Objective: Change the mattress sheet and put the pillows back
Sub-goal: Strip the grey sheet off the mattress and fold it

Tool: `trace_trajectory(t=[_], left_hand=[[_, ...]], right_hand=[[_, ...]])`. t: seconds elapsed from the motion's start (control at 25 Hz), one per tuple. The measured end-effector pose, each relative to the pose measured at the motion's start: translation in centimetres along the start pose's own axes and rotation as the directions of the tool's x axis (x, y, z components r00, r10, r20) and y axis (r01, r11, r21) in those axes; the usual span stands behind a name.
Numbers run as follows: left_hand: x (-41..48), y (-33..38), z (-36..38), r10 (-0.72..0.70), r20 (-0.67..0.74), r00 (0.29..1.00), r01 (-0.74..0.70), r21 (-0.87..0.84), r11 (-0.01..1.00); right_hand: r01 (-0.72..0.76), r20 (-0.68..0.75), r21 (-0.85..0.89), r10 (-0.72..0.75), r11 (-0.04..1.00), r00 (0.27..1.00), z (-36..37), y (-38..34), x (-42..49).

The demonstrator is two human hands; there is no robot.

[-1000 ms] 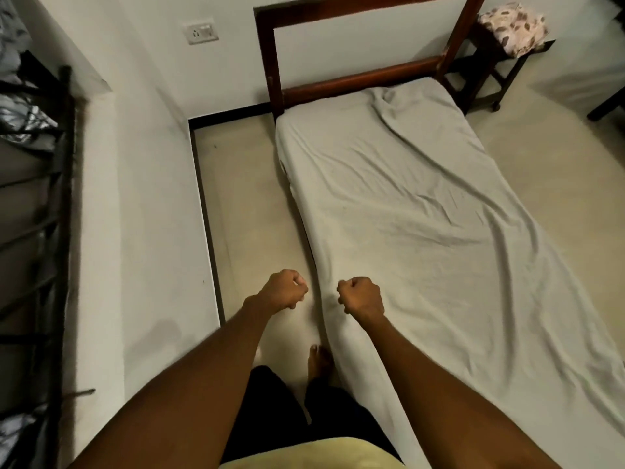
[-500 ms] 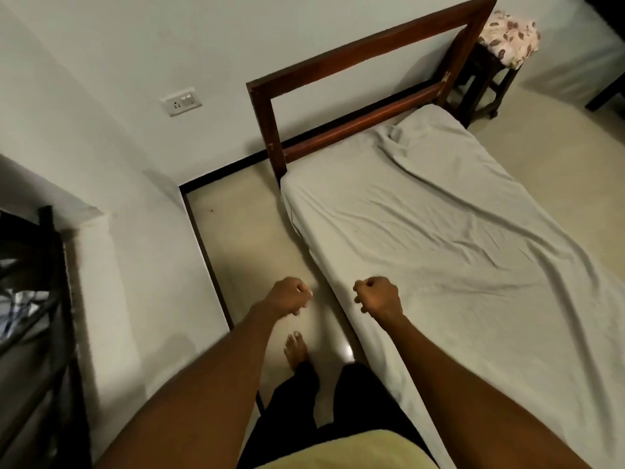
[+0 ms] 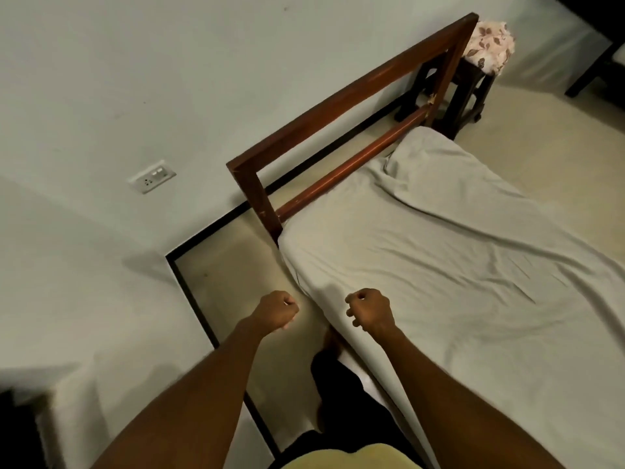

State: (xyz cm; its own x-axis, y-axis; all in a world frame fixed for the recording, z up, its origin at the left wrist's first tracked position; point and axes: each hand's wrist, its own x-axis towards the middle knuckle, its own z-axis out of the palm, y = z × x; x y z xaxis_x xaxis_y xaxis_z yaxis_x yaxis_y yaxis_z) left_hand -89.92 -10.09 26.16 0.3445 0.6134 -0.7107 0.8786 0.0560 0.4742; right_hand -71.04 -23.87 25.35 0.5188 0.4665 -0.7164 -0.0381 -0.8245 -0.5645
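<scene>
From the head camera I see both arms stretched forward over the gap between the wall and the bed. The left hand (image 3: pixel 275 311) is clenched into a fist and holds nothing; it hangs above the pale floor (image 3: pixel 230 265), apart from the bed. The right hand (image 3: pixel 370 313) is also curled, its knuckles up, and it sits over the near edge of the mattress. Whether its fingers (image 3: pixel 355 322) touch the cloth I cannot tell, but no fold of fabric shows inside them.

The grey sheet (image 3: pixel 439 272) covers the mattress from the wooden headboard (image 3: pixel 351 93) down to the lower right of the view. It is wrinkled, with a raised fold near the far corner, and its side hangs down just below the right hand. Beyond the headboard stands a dark stool (image 3: pixel 470 93), and on it lies a flower-patterned cushion (image 3: pixel 490 45), well apart from both hands. A white wall socket (image 3: pixel 151 176) is at the left.
</scene>
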Motion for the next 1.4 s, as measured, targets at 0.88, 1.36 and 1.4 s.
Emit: trace_trajectory(t=[0.88,1.36,1.4], left_hand=[[47.3,-3.4,-4.1,-0.344,-0.067,0.937,0.341,-0.050,0.939],[47.8,-4.6,0.6,-0.484,-0.332,0.809,0.366,-0.359,0.858],[46.1,-3.5,0.5,-0.445,-0.312,0.839,0.324,-0.369,0.871]], right_hand=[[-0.664,0.530,0.744,0.541,0.073,0.653,23.7,-7.8,35.1],[-0.422,0.409,0.895,0.646,-0.146,0.644,28.1,-8.9,38.5],[-0.403,0.391,0.904,0.659,-0.143,0.643,27.0,-9.2,37.3]])
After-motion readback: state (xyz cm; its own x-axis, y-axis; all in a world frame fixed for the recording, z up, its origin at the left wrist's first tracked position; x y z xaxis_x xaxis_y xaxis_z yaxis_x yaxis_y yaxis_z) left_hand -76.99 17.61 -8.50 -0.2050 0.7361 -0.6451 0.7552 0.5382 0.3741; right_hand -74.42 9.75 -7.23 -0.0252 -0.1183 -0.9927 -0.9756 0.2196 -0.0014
